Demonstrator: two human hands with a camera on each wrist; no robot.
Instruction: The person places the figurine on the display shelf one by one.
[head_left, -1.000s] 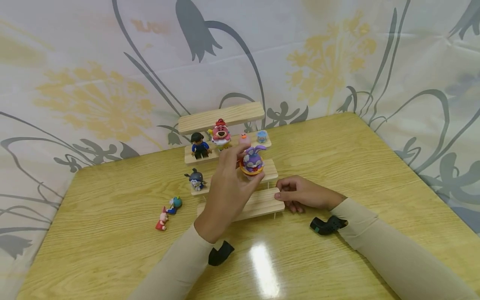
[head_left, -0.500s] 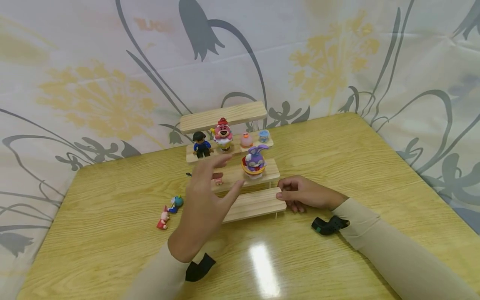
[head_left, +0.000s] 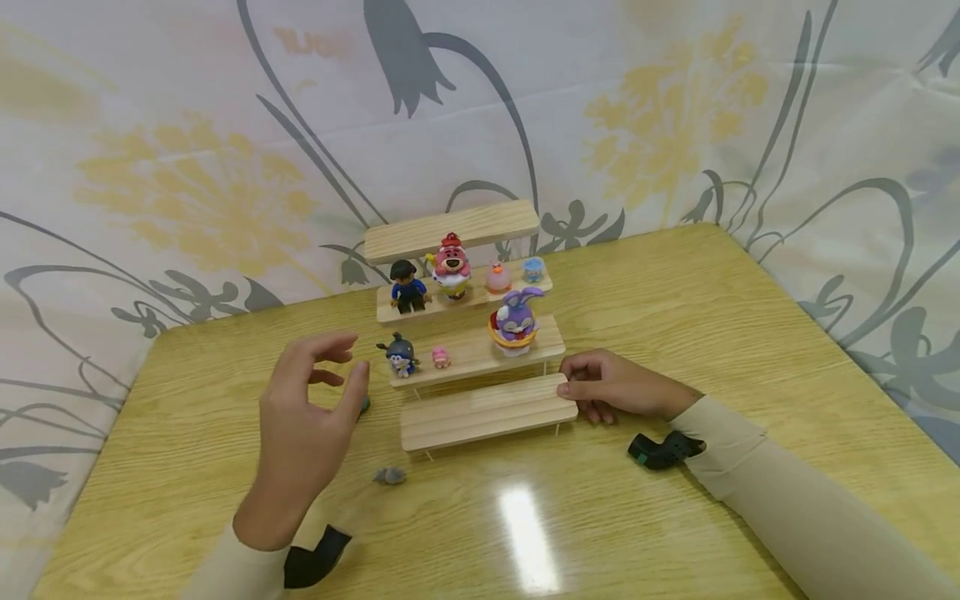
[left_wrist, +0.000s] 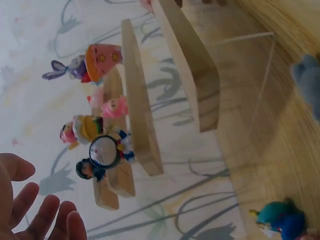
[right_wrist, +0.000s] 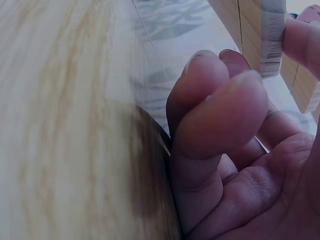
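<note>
My left hand (head_left: 307,433) hovers over the table to the left of the tiered wooden display stand (head_left: 487,412), fingers bent loosely with nothing between them. At the stand's right end, my right hand (head_left: 624,385) pinches the lowest shelf board between thumb and index finger; the other fingers curl beside the tabletop in the right wrist view. A purple rabbit figurine (head_left: 514,321) in an orange-rimmed cup stands on the second shelf from the bottom. That shelf also bears a small pink figurine (head_left: 440,357) and a dark-hooded, white-faced figurine (head_left: 400,356).
The shelf above carries a blue-shirted toy figure (head_left: 408,287), a pink bear figurine (head_left: 452,267), a pink duck-like one (head_left: 498,278) and a small blue one (head_left: 533,269). Left of the stand lie a grey figurine (head_left: 389,476) and a teal-and-blue figurine (left_wrist: 282,220), mostly hidden by my hand in the head view.
My left hand has let go of the rabbit figurine on the second shelf and moved left and nearer, uncovering the front shelves and the grey figurine. The right hand has stayed at the board.
</note>
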